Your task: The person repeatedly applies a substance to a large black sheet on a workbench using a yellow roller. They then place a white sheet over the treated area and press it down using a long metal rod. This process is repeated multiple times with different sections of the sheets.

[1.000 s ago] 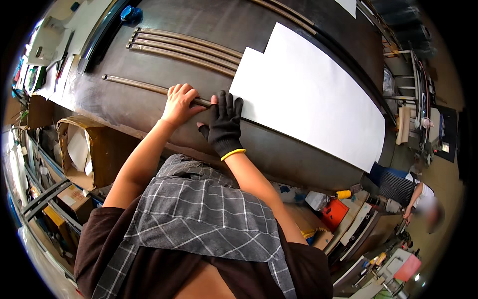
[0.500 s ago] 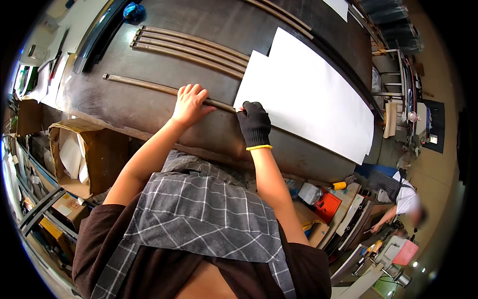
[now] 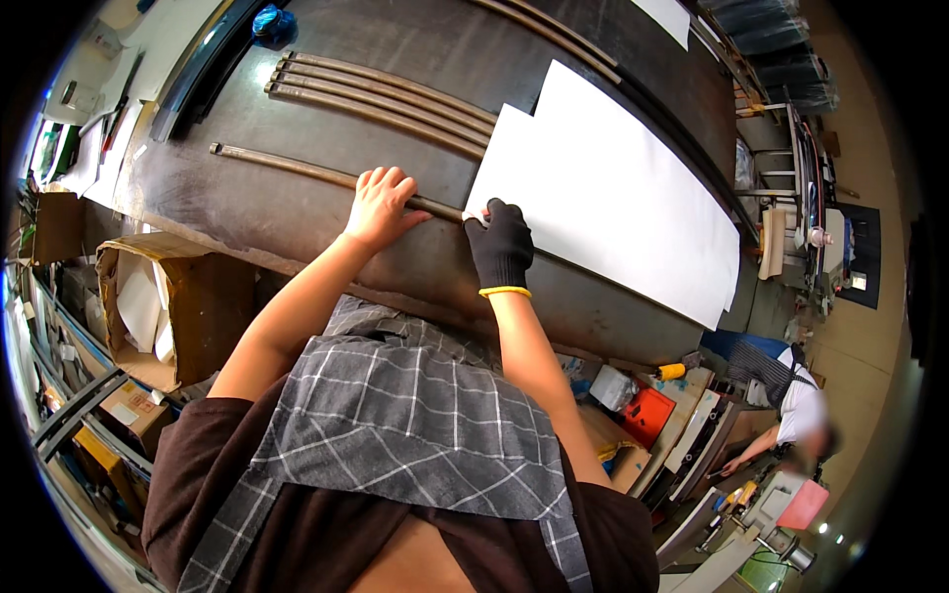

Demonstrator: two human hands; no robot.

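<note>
A long brownish metal bar (image 3: 287, 169) lies slantwise on the dark metal table (image 3: 237, 217). Bare, my left hand (image 3: 381, 210) is closed over the bar, thumb stretched along it to the right. My right hand (image 3: 502, 244) wears a black glove with a yellow cuff. Its fingers are closed at the bar, beside the left edge of a large white sheet (image 3: 613, 188). A small white bit (image 3: 474, 215) shows at the gloved fingertips; whether it is cloth, paper or bare fingertip I cannot tell. The bar's right end is hidden by the glove and sheet.
Several similar bars (image 3: 386, 104) lie side by side beyond my hands. A blue crumpled bundle (image 3: 274, 27) sits at the far left. Below the table's left edge stands an open cardboard box (image 3: 178, 306). Another person (image 3: 791, 395) bends over a bench at the right.
My gloved right hand has slid slightly left along the bar. My left hand keeps its grip, and the bar has hardly moved.
</note>
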